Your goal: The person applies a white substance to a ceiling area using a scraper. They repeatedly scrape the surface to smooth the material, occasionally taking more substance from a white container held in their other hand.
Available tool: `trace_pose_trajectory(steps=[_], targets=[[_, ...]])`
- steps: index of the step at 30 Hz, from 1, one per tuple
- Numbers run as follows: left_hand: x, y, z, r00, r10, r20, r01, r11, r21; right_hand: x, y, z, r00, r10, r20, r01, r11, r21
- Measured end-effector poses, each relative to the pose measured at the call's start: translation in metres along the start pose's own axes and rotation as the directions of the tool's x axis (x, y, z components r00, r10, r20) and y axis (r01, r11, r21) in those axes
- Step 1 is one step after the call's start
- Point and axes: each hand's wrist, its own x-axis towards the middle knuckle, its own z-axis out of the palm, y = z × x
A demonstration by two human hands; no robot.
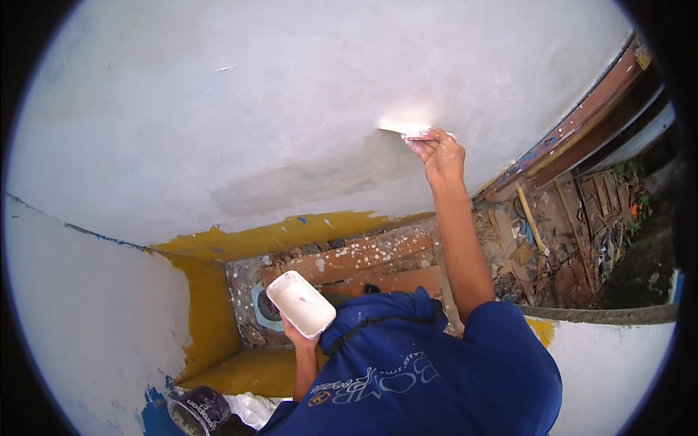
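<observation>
My right hand (442, 156) is raised to the wall and grips a flat scraper (416, 134) with a reddish edge and white smears. The scraper's blade lies against the pale wall (305, 87), just above a damp-looking grey patch (313, 178). Lower down, my left hand (298, 336) holds a white rectangular tub (301, 304) in front of my body. White paste coats the inside of the tub. Most of the left fingers are hidden behind it.
Yellow paint (276, 236) runs along the wall's foot and the left corner. A dark bucket (200, 410) stands at lower left beside white plastic (252, 409). Paint-spotted boards (363, 254) lie below. Wood scraps and debris (531, 232) cover the ground at right, past a wooden frame (567, 131).
</observation>
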Motion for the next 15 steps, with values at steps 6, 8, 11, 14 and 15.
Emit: trace_pose_trajectory(steps=[6,8,11,14,15], targets=[[0.006,-0.006,-0.005,1.0,0.014,-0.009,-0.015,0.999,-0.041,-0.018,-0.028,-0.008,0.986,-0.168,-0.013,0.168,0.986,-0.02],[0.006,-0.006,-0.003,1.0,0.006,-0.017,-0.007,0.999,-0.052,-0.018,-0.02,-0.02,0.975,-0.21,-0.067,0.205,0.976,-0.079],[0.006,-0.006,0.002,1.0,0.001,-0.027,-0.003,0.998,-0.065,-0.004,0.003,-0.043,0.916,-0.39,-0.097,0.315,0.846,-0.429],[0.01,-0.003,-0.009,0.999,0.008,-0.036,-0.012,0.995,-0.098,-0.007,0.011,-0.017,0.793,-0.606,0.054,0.383,0.429,-0.818],[0.012,-0.003,-0.012,0.999,0.002,-0.033,-0.006,0.992,-0.122,-0.011,0.011,0.002,0.712,-0.684,0.157,0.377,0.184,-0.908]])
